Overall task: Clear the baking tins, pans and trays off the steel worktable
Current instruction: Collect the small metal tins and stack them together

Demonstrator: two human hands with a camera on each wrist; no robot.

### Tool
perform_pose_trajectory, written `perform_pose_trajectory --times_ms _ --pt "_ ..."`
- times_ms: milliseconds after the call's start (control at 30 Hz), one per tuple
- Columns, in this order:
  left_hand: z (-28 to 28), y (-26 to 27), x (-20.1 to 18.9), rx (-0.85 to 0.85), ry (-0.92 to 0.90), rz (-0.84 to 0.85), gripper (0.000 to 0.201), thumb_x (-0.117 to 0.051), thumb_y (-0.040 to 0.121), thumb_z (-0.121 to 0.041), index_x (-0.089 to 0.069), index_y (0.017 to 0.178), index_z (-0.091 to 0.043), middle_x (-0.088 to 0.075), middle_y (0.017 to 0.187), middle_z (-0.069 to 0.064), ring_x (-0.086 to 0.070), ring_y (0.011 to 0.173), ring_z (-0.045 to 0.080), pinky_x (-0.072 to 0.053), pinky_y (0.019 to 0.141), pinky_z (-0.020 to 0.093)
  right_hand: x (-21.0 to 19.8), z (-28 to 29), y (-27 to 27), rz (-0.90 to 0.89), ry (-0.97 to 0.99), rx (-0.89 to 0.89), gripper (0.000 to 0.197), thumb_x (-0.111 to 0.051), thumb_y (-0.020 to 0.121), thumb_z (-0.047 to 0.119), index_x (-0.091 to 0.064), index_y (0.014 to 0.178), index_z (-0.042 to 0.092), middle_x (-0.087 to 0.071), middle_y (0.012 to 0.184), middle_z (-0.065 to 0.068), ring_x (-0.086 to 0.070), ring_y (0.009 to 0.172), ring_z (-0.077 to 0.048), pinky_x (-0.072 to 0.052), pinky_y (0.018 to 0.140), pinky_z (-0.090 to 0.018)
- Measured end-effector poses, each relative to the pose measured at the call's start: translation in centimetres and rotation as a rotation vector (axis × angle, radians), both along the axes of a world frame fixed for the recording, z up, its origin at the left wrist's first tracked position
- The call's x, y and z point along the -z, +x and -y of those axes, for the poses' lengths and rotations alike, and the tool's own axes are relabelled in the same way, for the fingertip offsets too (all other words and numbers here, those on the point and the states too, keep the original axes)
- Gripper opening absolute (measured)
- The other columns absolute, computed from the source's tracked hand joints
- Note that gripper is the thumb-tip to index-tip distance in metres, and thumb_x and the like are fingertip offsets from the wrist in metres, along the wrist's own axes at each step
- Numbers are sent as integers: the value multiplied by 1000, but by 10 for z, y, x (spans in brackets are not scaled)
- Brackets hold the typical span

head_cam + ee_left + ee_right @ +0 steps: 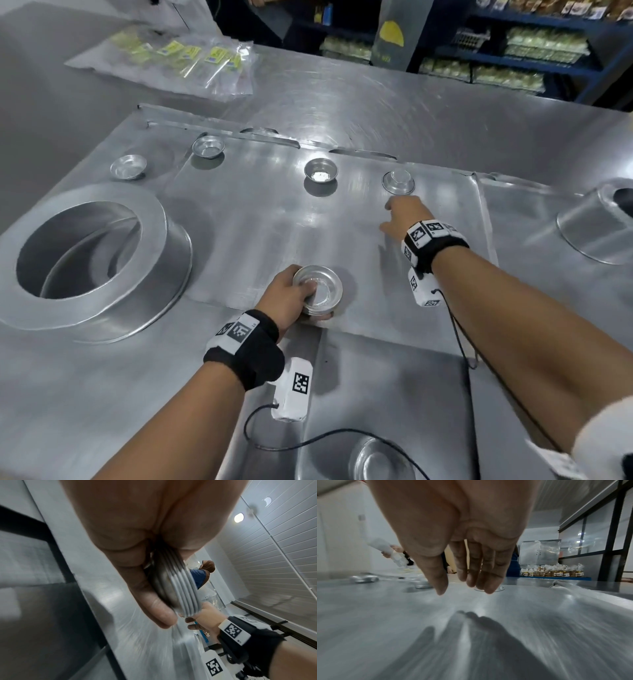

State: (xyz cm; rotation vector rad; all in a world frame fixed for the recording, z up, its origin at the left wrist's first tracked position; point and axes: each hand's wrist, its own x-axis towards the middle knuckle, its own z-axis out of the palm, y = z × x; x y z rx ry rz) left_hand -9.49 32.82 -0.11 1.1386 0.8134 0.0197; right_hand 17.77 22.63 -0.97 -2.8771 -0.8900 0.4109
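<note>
Several nested tins (pixel 318 290) clamped in the left hand (pixel 286 297) could slip apart as the spread-fingered right hand (pixel 404 216) nears the inverted tin (pixel 398 182) at one o'clock on the counter (pixel 260 219).

We are looking at a steel tabletop (pixel 394 113) with flat metal sheets (pixel 257 219) lying on it. Small round tins are sitting on the sheets — two at far left (pixel 128 167) (pixel 208 146), one mid (pixel 321 170), one upturned (pixel 398 182). A big ring pan (pixel 85 253) is resting at left; plastic bags (pixel 178 61) are lying far back.
</note>
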Motion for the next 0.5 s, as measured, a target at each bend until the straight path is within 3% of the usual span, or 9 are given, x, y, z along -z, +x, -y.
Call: perform_pose_trajectory --times_ms 100,167,333,500 --pt "-6 10 1 -13 0 -3 10 -49 96 7 -55 102 0 -56 98 20 -62 88 41 -61 66 52 6 -10 37 101 -49 49 55 -69 85 31 -51 131 5 -46 136 -19 -47 121 -36 -45 95 -39" --pt "-11 17 3 -32 4 -6 13 -48 96 8 -55 105 2 -56 97 20 -62 85 40 -61 67 55 10 -18 59 138 -62 87 61 -68 84 34 -47 133 4 -43 133 -19 -41 124 -38 -43 97 -43" --pt "-17 30 8 -69 6 -9 14 -48 95 10 -55 104 2 -55 95 19 -61 85 40 -60 69 57 18 -32 94 108 -38 196 74 -60 85 51 -41 139 5 -41 139 -21 -38 129 -39 -41 100 -48" --pt "-17 33 12 -96 5 -34 13 -49 96 9 -55 104 1 -55 96 20 -60 89 42 -59 70 58 26 -34 102 52 -8 256 72 -60 88 50 -40 139 4 -38 142 -21 -36 131 -39 -38 102 -51"
